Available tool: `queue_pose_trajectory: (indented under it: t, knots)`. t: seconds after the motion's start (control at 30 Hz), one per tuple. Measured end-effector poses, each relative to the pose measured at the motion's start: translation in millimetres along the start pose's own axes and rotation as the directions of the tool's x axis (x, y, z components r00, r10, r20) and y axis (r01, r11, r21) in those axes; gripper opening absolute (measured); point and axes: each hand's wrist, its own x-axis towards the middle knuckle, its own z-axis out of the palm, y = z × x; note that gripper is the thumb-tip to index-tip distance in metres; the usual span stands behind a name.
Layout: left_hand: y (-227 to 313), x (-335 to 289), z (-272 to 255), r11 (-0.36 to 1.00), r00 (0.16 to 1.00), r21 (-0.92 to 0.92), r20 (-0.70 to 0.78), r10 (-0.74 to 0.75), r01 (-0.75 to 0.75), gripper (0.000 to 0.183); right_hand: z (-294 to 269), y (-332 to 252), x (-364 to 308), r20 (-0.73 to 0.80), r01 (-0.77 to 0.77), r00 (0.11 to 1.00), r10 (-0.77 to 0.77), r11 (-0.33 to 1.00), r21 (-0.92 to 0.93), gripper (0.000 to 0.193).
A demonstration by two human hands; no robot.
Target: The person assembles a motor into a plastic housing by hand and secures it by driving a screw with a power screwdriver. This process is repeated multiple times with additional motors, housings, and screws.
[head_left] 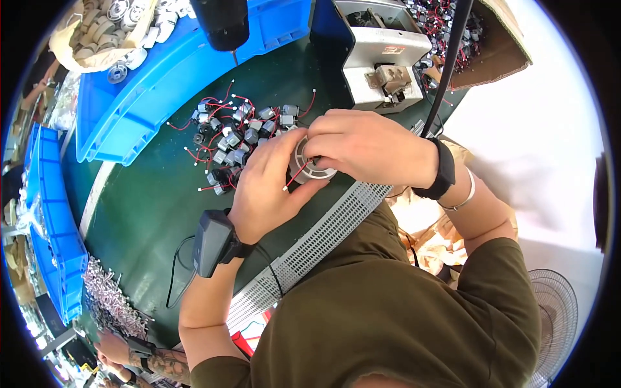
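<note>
My left hand [266, 178] curls around the side of a round white plastic housing [319, 173] with a slotted ring face. Over its middle, the fingers of my right hand [365, 145] are closed on a small motor that they mostly cover. From it a red wire [297, 176] with a white plug runs out toward my left thumb. Just left of and beyond my hands lies a loose pile of small silver motors [251, 136] with red wires and white plugs.
Blue bins [139, 110] line the far left, with a bag of white round parts [97, 39] behind. A metal bench press [381, 58] stands at the far right, near a cardboard box [501, 58] of wired motors. Small parts [110, 294] and another person's hand [113, 347] are lower left.
</note>
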Motion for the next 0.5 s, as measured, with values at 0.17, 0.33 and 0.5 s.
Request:
queue_pose_trajectory:
  t: [0.17,0.33,0.5]
  knots:
    - [-0.3,-0.2,0.6,0.998,0.998,-0.033,-0.001,-0.061,0.061,0.066,15.0,11.0,-12.1,-0.257,0.096,0.962,-0.091,0.995,0.007,0.021]
    - [-1.8,-1.2,1.5,1.0,0.999,-0.008,0.017,-0.027,0.027,0.064,-1.4,3.1,-8.5,-0.071,0.265,0.954,-0.291,0.931,-0.25,0.019]
    - [-1.8,0.3,-1.7,1.0,1.0,0.006,0.022,0.0,0.0,0.062,-7.2,4.7,-5.0,0.022,0.265,0.963,-0.268,0.933,-0.244,0.015]
